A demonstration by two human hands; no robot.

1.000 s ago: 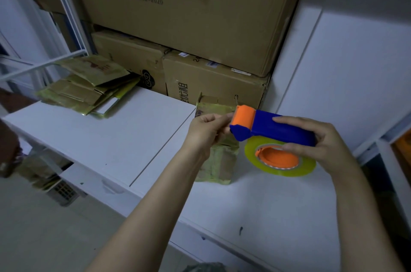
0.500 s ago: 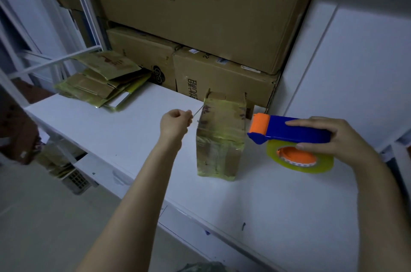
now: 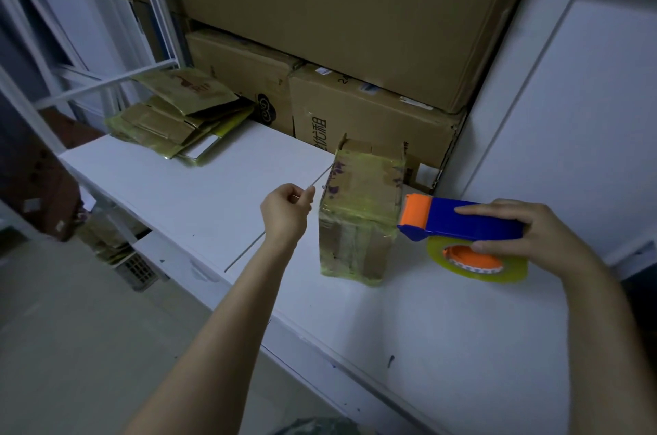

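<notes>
White tabletop (image 3: 444,328) backed by cartons (image 3: 355,26) is occupied by a taped box (image 3: 359,218), a tape dispenser (image 3: 473,221) is gripped at right by the right hand (image 3: 540,239), and the curled left hand's (image 3: 284,212) hold cannot be told.

A second ago the left hand (image 3: 284,212) was at the orange head (image 3: 416,209) of the tape dispenser (image 3: 462,219), in front of the small taped box (image 3: 359,218) and covering part of it. It has since drawn away toward the left of the frame and now sits clear of the box's left side, over the counter (image 3: 199,193). Its fingers (image 3: 302,196) pinch a thin strip of tape (image 3: 324,176) that slants up to the box's upper left corner. The dispenser, gripped by the right hand (image 3: 533,239), has moved right. Its orange head overlapped the box before and now sits just beside the box's right edge, so the whole front of the box shows.
</notes>
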